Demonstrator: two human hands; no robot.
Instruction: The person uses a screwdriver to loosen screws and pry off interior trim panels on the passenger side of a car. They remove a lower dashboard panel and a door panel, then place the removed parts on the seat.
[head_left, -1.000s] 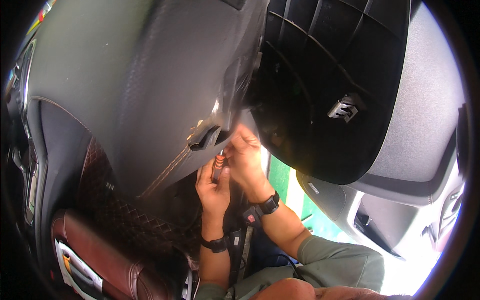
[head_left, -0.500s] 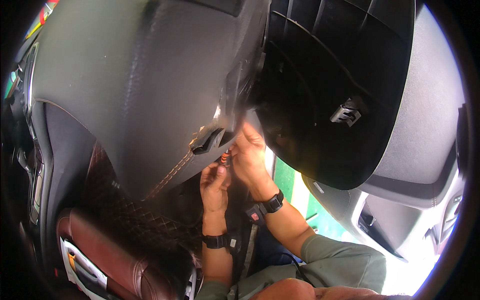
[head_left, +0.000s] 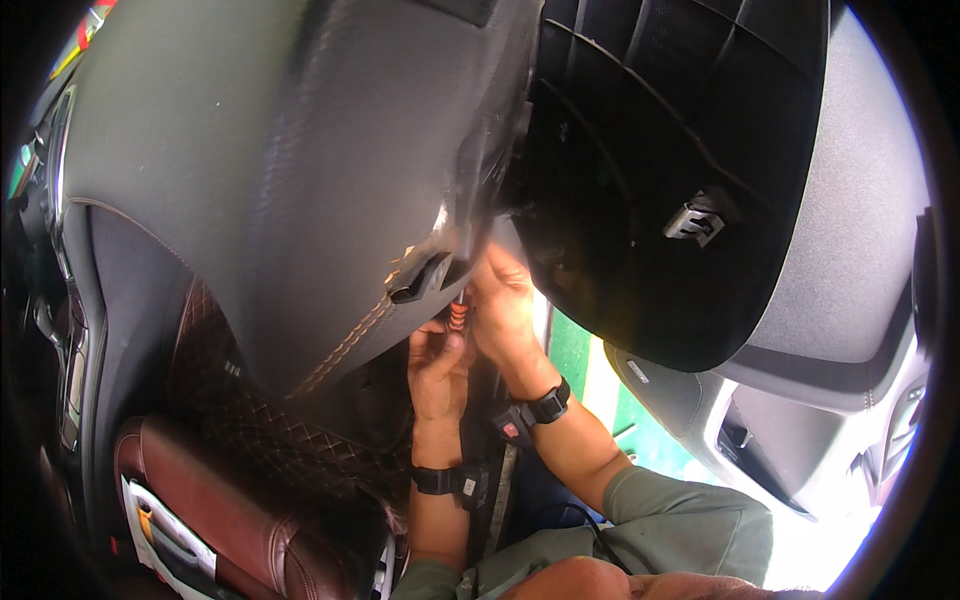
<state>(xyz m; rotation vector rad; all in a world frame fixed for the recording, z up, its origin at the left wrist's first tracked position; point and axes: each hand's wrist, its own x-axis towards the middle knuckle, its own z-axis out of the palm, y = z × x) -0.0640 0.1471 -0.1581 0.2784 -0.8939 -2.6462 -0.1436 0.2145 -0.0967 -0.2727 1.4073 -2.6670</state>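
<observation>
My left hand (head_left: pixel 438 372) is closed around a small screwdriver with an orange ridged handle (head_left: pixel 458 316). A short stretch of its metal shaft shows above the handle, pointing up; its tip is hidden. Just right of it, my right hand (head_left: pixel 503 315) reaches up with bent fingers to the end of the dashboard (head_left: pixel 340 200). Those fingertips are lost in blur and shadow, so what they grip cannot be made out. Above the left hand is a dark opening (head_left: pixel 422 280) in the dashboard, where a line of tan stitching ends.
A large black ribbed panel (head_left: pixel 690 110) with a metal clip (head_left: pixel 695 221) overhangs on the right. Beyond it is the grey door trim (head_left: pixel 850 250). A brown-red seat (head_left: pixel 215 490) is at lower left, beside a quilted floor mat (head_left: pixel 290 440). Green floor (head_left: pixel 575 365) shows through the doorway.
My left hand has shifted slightly right, and the screwdriver now stands more upright with its handle in plainer view. The right hand stays at nearly the same place.
</observation>
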